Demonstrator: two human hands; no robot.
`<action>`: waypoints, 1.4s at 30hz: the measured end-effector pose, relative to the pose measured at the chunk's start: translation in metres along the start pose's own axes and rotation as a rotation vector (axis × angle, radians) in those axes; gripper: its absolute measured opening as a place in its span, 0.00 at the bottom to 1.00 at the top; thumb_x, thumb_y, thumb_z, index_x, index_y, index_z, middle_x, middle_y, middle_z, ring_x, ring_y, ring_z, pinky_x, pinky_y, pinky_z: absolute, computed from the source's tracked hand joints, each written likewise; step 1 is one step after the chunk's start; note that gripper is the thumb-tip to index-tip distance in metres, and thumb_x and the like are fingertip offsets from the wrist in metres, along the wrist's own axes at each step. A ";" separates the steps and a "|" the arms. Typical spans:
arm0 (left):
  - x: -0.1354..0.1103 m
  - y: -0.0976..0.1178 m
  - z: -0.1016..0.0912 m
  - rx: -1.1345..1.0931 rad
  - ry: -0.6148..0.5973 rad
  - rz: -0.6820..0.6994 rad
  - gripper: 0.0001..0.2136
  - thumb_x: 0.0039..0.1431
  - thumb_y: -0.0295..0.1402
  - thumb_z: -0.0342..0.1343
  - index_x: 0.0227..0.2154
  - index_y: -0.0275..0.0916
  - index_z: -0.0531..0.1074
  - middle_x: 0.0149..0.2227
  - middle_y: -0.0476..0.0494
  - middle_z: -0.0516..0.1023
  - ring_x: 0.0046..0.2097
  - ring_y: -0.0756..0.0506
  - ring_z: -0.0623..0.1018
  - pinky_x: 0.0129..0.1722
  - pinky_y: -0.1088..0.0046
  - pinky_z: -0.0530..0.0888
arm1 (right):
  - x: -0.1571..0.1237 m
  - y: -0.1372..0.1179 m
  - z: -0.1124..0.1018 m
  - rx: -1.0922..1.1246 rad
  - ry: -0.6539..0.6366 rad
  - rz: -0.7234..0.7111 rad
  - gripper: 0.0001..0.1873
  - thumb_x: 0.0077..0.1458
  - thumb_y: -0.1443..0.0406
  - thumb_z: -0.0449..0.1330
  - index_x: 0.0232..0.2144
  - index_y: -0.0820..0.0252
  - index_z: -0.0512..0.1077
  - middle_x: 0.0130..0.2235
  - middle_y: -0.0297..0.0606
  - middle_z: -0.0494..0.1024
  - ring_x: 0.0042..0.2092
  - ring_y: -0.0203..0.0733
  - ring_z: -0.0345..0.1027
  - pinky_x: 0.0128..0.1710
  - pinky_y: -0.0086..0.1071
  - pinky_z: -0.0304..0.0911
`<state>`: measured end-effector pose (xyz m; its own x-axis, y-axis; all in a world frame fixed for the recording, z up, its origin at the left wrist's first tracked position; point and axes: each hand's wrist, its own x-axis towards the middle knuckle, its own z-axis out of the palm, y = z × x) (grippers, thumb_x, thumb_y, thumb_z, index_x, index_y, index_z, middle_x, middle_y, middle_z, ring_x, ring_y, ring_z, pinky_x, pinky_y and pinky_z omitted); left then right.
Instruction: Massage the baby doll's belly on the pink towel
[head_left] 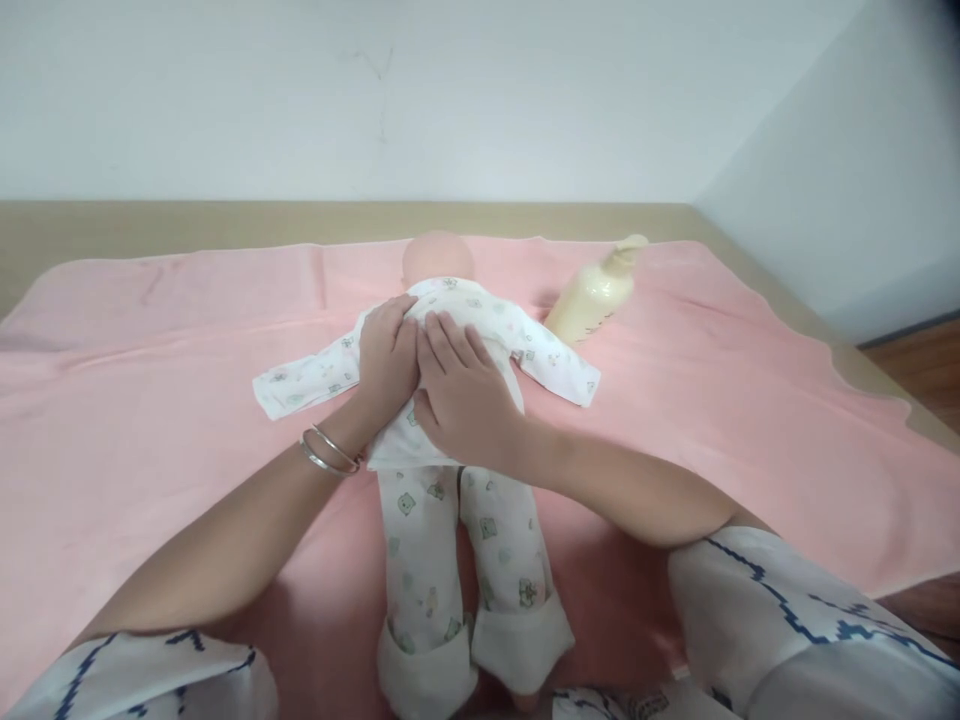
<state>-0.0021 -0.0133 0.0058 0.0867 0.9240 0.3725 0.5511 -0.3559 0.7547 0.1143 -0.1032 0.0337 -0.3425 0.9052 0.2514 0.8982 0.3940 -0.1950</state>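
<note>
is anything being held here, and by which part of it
Nothing looks gripped: the left hand and right hand rest on the clothed back of the doll.

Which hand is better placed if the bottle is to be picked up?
Probably the right hand: it lies on the doll, nearer the bottle. The left hand is farther off, across the doll.

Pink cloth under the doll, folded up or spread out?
Spread out: the pink cloth lies broad and nearly flat beneath the doll.
</note>
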 end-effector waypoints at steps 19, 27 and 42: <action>-0.058 0.035 -0.003 0.326 -0.191 0.204 0.30 0.67 0.39 0.48 0.69 0.31 0.57 0.73 0.27 0.54 0.76 0.28 0.50 0.73 0.38 0.52 | 0.049 0.065 0.002 0.167 -0.011 0.244 0.35 0.69 0.59 0.45 0.71 0.72 0.53 0.75 0.53 0.49 0.76 0.54 0.40 0.75 0.54 0.35; -0.048 0.025 -0.005 0.218 -0.252 0.114 0.30 0.69 0.37 0.41 0.70 0.30 0.53 0.75 0.30 0.48 0.77 0.34 0.45 0.75 0.42 0.48 | 0.038 0.052 -0.006 0.024 -0.026 0.216 0.32 0.71 0.62 0.42 0.70 0.78 0.53 0.72 0.60 0.56 0.74 0.59 0.47 0.73 0.52 0.45; -0.008 -0.001 -0.007 0.331 -0.140 0.149 0.26 0.70 0.37 0.38 0.64 0.27 0.64 0.68 0.25 0.65 0.72 0.32 0.62 0.73 0.47 0.58 | 0.017 0.016 -0.002 0.080 0.025 0.176 0.32 0.71 0.59 0.42 0.70 0.73 0.57 0.74 0.56 0.52 0.76 0.60 0.39 0.75 0.56 0.41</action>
<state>-0.0092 -0.0215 0.0062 0.2858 0.8836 0.3709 0.7599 -0.4448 0.4740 0.1237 -0.0816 0.0367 -0.1745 0.9574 0.2300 0.9186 0.2424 -0.3122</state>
